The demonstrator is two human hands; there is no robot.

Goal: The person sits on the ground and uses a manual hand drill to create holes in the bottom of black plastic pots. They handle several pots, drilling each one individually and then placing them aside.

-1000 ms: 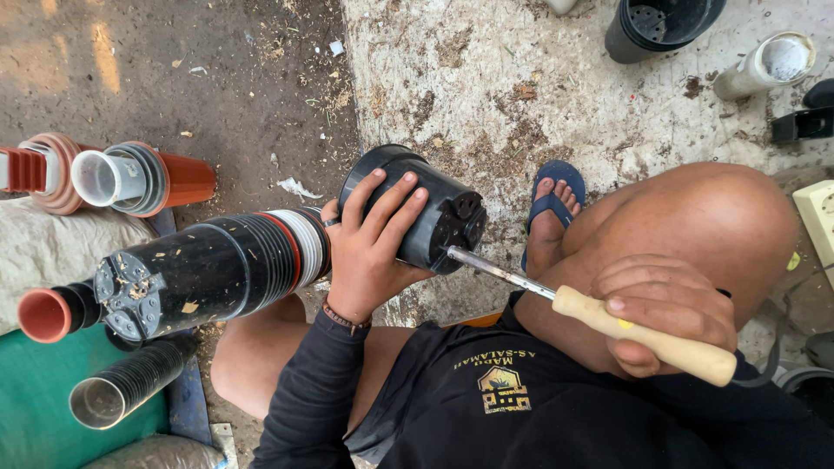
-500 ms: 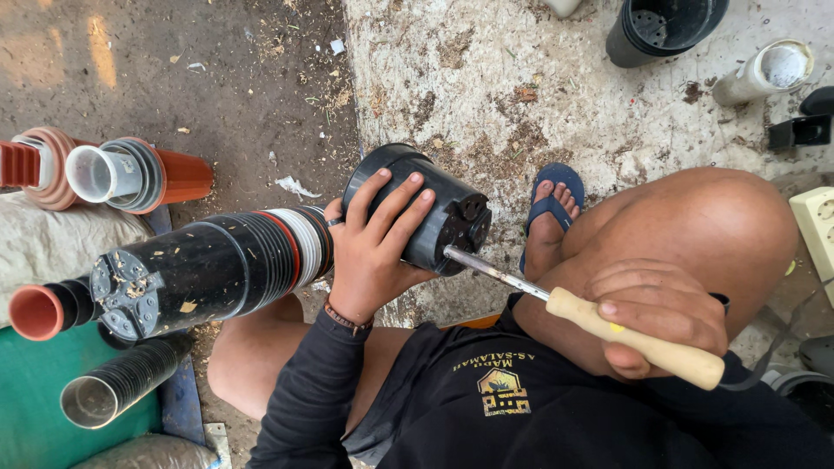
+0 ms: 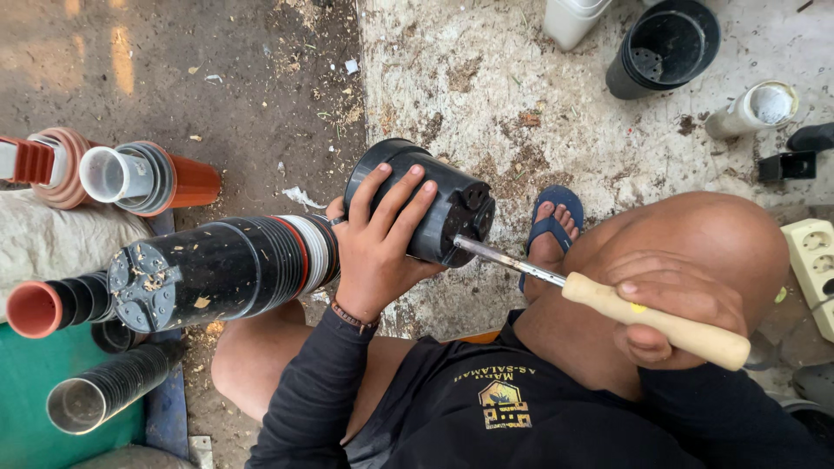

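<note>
My left hand (image 3: 380,252) grips a small black plastic pot (image 3: 439,204) lying on its side, its base turned toward my right. My right hand (image 3: 673,304) is closed around the pale wooden handle (image 3: 656,321) of a metal tool. The tool's steel shaft (image 3: 508,259) runs up-left and its tip touches the pot's base. A long stack of nested black, red and white pots (image 3: 221,269) lies against my left knee, just left of the held pot. My foot in a blue sandal (image 3: 549,226) rests on the ground behind the tool.
Orange, white and black pot stacks (image 3: 130,178) lie at the left on a sack and a green surface (image 3: 26,408). More black pots (image 3: 665,48), white pots (image 3: 573,17) and a white cylinder (image 3: 754,108) stand at the top right. A white power strip (image 3: 812,260) lies at the right.
The tool's tip has stayed at the pot's base. My right hand and the handle have shifted slightly; the view has moved a little.
</note>
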